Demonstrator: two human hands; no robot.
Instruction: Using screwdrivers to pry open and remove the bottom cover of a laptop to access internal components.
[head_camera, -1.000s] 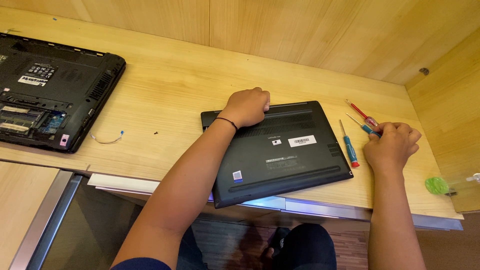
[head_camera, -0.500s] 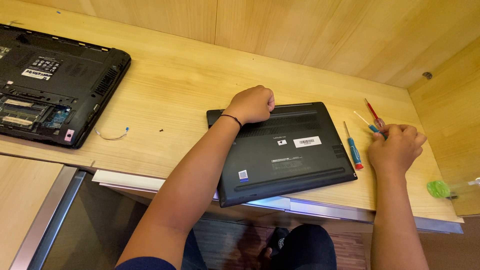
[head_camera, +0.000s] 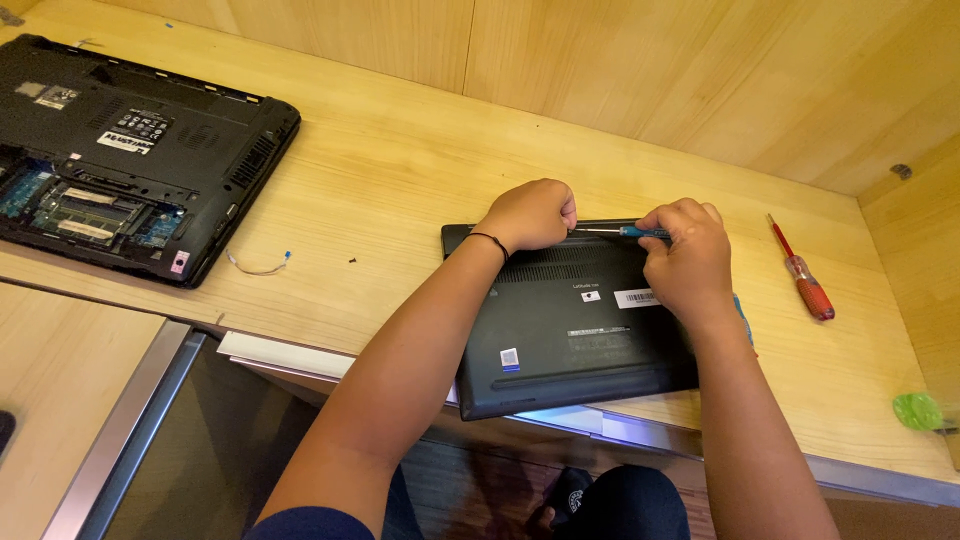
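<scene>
Screwdriver (head_camera: 628, 231) clamped in right hand (head_camera: 686, 262) grip, tip at fisted left hand (head_camera: 530, 214).

Two laptops lie on the wooden desk (head_camera: 400, 180): one closed black laptop (head_camera: 570, 340) turned base up under the hands, and one opened black laptop (head_camera: 130, 150) with its circuit boards showing at the far left. Two screwdrivers are in view, a blue-handled screwdriver (head_camera: 625, 231) held between the left hand (head_camera: 530, 215) and the right hand (head_camera: 688, 260), and a red-handled screwdriver (head_camera: 802, 275) lying alone to the right. There is also one short loose wire (head_camera: 257, 265), one tiny dark screw (head_camera: 353, 260) and one small green object (head_camera: 917, 411) near the right edge.
</scene>
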